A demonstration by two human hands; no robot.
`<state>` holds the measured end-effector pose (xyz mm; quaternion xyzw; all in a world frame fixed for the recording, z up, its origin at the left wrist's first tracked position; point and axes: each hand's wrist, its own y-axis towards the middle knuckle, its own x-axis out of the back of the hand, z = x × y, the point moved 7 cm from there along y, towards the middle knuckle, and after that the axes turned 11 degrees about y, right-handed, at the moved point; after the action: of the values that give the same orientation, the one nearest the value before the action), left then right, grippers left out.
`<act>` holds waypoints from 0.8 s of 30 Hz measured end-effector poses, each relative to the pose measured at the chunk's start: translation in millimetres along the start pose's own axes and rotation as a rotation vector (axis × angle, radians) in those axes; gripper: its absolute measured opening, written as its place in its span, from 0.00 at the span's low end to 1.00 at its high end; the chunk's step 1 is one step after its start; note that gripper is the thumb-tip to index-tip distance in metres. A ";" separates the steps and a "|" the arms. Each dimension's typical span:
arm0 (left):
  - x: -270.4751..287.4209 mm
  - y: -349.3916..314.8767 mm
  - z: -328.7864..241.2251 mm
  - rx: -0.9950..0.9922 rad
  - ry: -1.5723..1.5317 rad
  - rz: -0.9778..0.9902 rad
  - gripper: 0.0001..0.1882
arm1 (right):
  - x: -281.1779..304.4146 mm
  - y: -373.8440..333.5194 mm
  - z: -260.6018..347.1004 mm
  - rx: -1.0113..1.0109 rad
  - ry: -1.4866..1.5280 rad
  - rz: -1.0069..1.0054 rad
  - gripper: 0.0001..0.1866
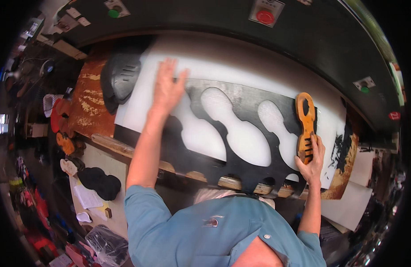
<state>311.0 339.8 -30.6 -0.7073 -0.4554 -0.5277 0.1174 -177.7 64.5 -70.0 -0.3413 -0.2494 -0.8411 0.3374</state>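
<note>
A black sheet [248, 119] with several sole-shaped cut-outs lies across a white cutting board [135, 107] and hangs over its near edge. At its far left corner is my left hand [169, 86], blurred, fingers spread and nothing in them. My right hand [314, 161] grips the near end of an orange, sole-shaped cutting die [306, 122]. This die has an oval opening at its far end and slots at the near end. It stands at the right end of the sheet, beside the last cut-out.
Dark sole-shaped pieces [125, 78] are stacked left of the board. Thin black offcuts [341, 149] lie on the right. A dark machine beam [192, 22] spans the far side, with a red button [265, 17] and green buttons. A side table [121, 171] holds more black pieces.
</note>
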 end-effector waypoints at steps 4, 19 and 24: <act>-71.6 -45.8 -103.4 -0.312 0.364 0.158 0.40 | 0.8 2.7 -1.1 0.026 0.070 -0.020 0.49; -74.1 -81.1 -97.0 -0.376 0.412 0.062 0.34 | 162.8 -20.6 -19.5 -0.133 1.743 -0.314 0.60; -76.3 -78.9 -88.9 -0.342 0.392 0.063 0.35 | 91.9 4.5 -41.4 -0.051 2.708 -0.197 0.49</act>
<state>191.4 286.7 -83.6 -0.6150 -0.3061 -0.7200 0.0984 -240.8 -1.8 -27.5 0.7592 0.2674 -0.5388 0.2485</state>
